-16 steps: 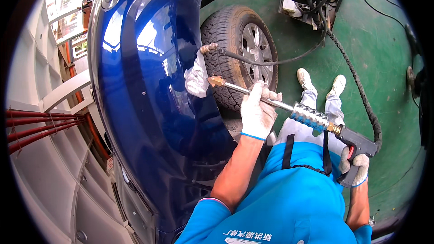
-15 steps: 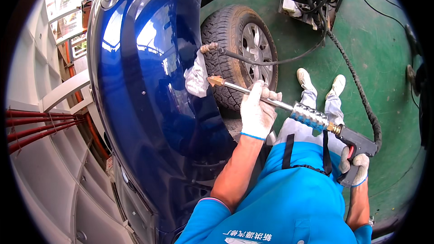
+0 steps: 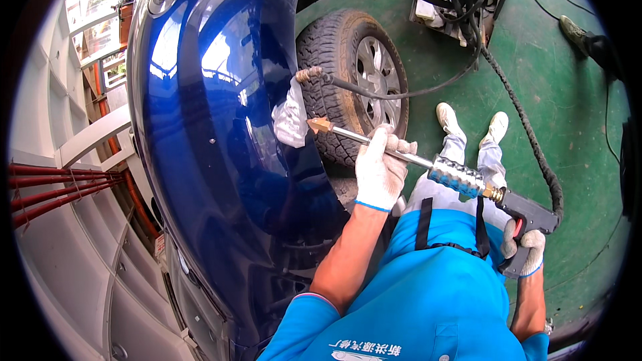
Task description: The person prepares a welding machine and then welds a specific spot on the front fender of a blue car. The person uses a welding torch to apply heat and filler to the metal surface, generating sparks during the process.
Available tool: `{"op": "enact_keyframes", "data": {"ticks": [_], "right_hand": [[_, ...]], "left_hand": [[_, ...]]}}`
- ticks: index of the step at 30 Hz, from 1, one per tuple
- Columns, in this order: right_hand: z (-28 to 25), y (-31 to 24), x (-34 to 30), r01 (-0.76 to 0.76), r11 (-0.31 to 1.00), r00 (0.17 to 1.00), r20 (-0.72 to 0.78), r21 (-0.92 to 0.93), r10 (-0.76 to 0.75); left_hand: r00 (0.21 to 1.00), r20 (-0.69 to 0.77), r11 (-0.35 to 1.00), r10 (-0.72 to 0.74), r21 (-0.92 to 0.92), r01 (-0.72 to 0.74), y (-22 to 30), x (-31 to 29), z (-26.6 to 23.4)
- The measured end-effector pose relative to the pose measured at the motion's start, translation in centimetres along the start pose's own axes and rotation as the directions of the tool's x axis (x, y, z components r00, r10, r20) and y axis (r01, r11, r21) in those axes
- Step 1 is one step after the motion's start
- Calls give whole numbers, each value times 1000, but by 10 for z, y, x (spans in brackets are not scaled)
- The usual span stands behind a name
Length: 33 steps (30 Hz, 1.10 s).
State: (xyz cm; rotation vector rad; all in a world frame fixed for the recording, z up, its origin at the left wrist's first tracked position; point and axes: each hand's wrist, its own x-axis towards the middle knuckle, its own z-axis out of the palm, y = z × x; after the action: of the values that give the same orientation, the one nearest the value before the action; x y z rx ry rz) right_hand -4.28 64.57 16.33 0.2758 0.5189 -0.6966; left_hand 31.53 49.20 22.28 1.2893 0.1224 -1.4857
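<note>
A dent puller gun spans both my hands, with a metal rod, a ridged silver sliding weight and a black pistol handle. In a white glove, my left hand is closed around its rod. My right hand, also gloved, wraps the pistol handle by a red trigger. The copper-coloured tip points at the blue car panel; I cannot tell whether it touches. Beside the tip hangs a crumpled white cloth. Just above it, a copper-coloured clamp end with a black cable sits at the panel's edge.
A wheel with a worn tyre lies against the car. Farther back stands a cable-draped machine, its thick sleeved hose running to the gun. Another person's shoe shows on the green floor at far right. Red pipes line the left.
At the far right, another person's shoe and dark trouser leg have come farther into view. My hands and the dent puller gun stay almost where they were.
</note>
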Motion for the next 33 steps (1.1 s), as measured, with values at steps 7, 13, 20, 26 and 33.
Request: {"op": "enact_keyframes", "data": {"ticks": [7,13,20,26,33], "right_hand": [[19,1,0,30,999,998,-55,36,-28],[43,-4,5,107,989,981,-150,-103,-121],[50,-12,2,75,993,980,-175,-88,-89],[56,-12,0,106,992,967,-227,-68,-119],[42,-16,0,65,995,991,-114,-72,-73]], "left_hand": [[1000,-28,1000,13,0,-13,1,0,-1],[1000,16,1000,-2,-26,3,3,2,-5],[998,24,997,62,37,-63,-8,-8,-6],[989,-9,990,-144,3,144,-68,-11,21],[989,76,959,-128,-244,143,-80,-14,17]]}}
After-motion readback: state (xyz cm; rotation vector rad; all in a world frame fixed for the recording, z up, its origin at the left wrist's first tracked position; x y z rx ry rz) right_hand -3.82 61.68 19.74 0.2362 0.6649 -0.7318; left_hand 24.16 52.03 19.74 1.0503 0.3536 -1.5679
